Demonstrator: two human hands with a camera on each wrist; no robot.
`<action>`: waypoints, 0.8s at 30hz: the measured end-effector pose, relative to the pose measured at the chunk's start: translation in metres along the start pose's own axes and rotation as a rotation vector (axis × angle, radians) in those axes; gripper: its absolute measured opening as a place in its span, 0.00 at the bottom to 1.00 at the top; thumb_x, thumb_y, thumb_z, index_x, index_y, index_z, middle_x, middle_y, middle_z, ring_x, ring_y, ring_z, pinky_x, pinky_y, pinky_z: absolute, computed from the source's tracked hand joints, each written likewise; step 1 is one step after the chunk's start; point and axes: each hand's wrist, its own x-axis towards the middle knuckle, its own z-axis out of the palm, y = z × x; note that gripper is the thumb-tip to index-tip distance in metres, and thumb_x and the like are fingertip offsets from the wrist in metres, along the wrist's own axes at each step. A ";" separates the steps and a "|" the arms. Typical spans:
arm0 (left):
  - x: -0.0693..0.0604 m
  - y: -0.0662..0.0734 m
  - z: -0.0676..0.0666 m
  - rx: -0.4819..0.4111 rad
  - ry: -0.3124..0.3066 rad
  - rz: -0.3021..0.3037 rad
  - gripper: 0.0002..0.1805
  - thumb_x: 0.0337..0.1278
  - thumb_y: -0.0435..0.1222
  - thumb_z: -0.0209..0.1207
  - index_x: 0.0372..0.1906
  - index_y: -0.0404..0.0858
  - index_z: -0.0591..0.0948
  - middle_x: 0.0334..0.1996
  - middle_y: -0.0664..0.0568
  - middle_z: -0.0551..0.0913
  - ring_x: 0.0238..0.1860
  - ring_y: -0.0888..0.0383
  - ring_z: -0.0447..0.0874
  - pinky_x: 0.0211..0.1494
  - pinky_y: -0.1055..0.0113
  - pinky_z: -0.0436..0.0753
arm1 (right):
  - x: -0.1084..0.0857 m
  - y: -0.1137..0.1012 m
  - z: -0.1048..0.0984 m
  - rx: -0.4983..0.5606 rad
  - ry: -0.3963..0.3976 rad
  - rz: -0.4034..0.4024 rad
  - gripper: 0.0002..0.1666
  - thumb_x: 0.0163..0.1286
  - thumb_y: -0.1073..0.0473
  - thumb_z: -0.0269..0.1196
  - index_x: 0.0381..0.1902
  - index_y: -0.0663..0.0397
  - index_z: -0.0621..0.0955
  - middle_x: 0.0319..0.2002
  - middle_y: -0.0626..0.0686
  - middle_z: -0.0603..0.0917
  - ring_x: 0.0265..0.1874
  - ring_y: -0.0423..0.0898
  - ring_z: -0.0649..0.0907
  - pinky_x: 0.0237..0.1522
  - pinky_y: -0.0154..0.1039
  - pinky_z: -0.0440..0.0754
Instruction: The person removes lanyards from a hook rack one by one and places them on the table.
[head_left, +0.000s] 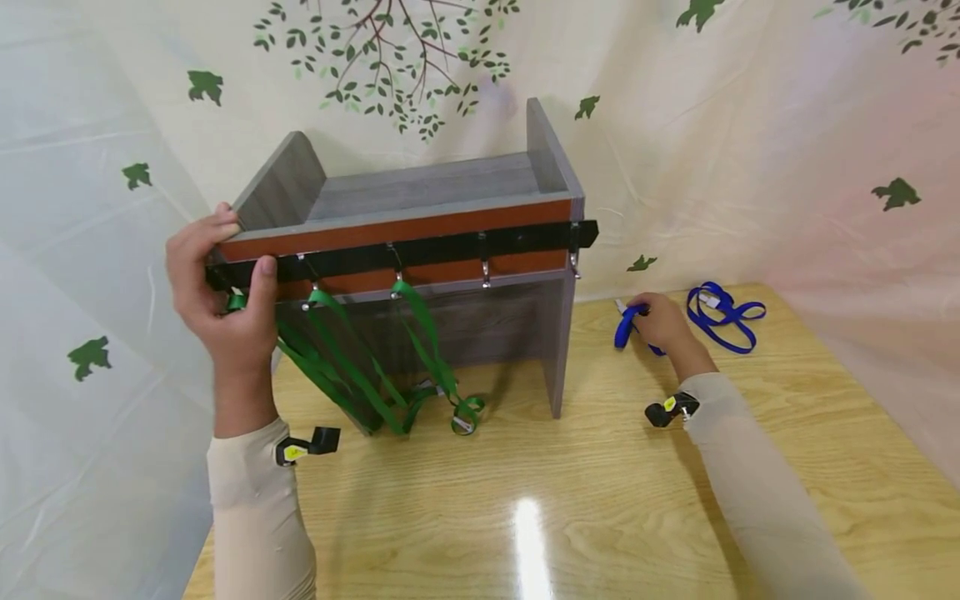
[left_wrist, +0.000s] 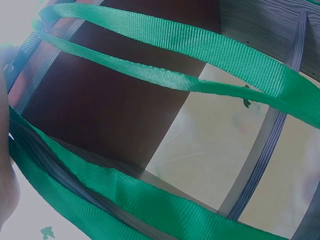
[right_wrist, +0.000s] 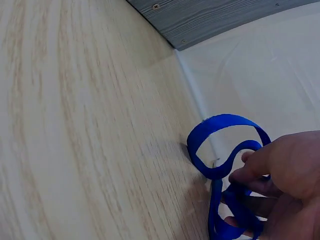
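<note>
at the left end of the grey shelf [head_left: 427, 185] the left hand [head_left: 234, 329] clamps shelf and black rail [head_left: 442, 252], while by the back edge of the table [head_left: 600, 467] the right hand [head_left: 667, 323] pinches a blue strap [right_wrist: 214, 173], likely light, limp and best taken by its flat band, narrow and loosely looped.

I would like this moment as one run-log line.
left hand: grips shelf and black rail at left | right hand: holds blue lanyard | green lanyards: hang from hooks | second blue lanyard: on table
</note>
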 end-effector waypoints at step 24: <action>0.000 -0.001 0.000 -0.008 0.004 0.005 0.36 0.51 0.50 0.77 0.44 0.18 0.80 0.47 0.43 0.86 0.57 0.47 0.79 0.80 0.45 0.75 | -0.009 -0.005 -0.005 0.036 0.012 -0.074 0.30 0.70 0.72 0.43 0.67 0.69 0.77 0.66 0.73 0.78 0.61 0.69 0.80 0.61 0.61 0.79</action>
